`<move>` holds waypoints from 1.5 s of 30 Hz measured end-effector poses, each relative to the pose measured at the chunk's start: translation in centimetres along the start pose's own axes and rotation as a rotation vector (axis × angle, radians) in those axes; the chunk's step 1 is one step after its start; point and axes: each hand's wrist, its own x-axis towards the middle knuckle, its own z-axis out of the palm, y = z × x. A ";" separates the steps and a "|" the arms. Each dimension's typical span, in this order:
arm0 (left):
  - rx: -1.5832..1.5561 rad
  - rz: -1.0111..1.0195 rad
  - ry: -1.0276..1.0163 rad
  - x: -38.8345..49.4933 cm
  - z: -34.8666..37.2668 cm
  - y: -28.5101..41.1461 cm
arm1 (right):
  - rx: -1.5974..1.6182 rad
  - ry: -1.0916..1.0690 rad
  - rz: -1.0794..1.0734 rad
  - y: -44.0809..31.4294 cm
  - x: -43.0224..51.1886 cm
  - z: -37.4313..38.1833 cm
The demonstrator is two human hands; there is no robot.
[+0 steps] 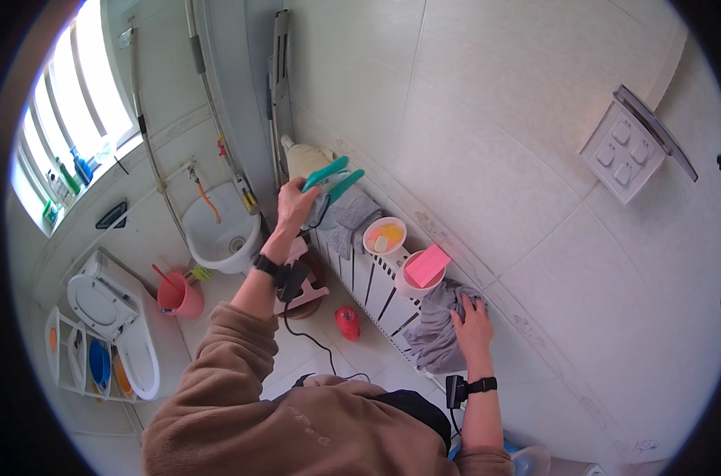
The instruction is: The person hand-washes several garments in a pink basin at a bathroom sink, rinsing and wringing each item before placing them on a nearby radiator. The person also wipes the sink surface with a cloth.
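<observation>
My left hand [295, 205] grips a teal-and-grey item [331, 178] with two teal prongs; I cannot tell exactly what it is. It is held above the far end of a white radiator [378, 291], close to a grey towel [354, 220] and a beige cloth [310, 160] lying there. At the near end, my right hand [473, 324] rests on a crumpled grey cloth [438, 333] with its fingers somewhat apart. Between my hands stand a pink-rimmed bowl [385, 235] of yellow and orange pieces and a pink container [414, 284] topped by a pink block [428, 265].
Below the radiator, a red bottle [347, 324] and a pink stool [304, 291] stand on the tiled floor. Further left are a washbasin [220, 232], a pink bucket [182, 297] and a toilet [122, 327]. A switch panel [625, 149] is on the right wall. Cables hang from both wrists.
</observation>
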 end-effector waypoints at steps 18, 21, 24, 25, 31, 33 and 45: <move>0.064 0.230 -0.104 2.2 5.6 -1.5 | -0.093 -0.020 0.119 -1.3 2.4 1.1; 0.139 0.187 -0.178 2.0 4.7 -1.8 | 0.112 0.113 0.171 -1.3 0.8 -0.9; 0.104 0.090 -0.107 2.4 4.2 -1.9 | 0.188 0.212 0.170 -1.0 -0.3 -2.2; 0.087 0.067 -0.066 2.7 4.2 -2.0 | 0.159 0.248 0.102 -0.8 -0.5 -2.4; 0.262 0.391 -0.024 4.8 6.0 -3.7 | 0.228 0.114 -0.079 -0.5 -0.2 -0.5; 0.412 0.434 -0.156 4.9 6.8 -4.9 | 0.214 0.056 -0.085 -0.5 0.1 0.1; 0.425 0.533 -0.221 3.7 8.3 -8.1 | -0.060 -0.087 -0.008 -0.8 3.0 4.1</move>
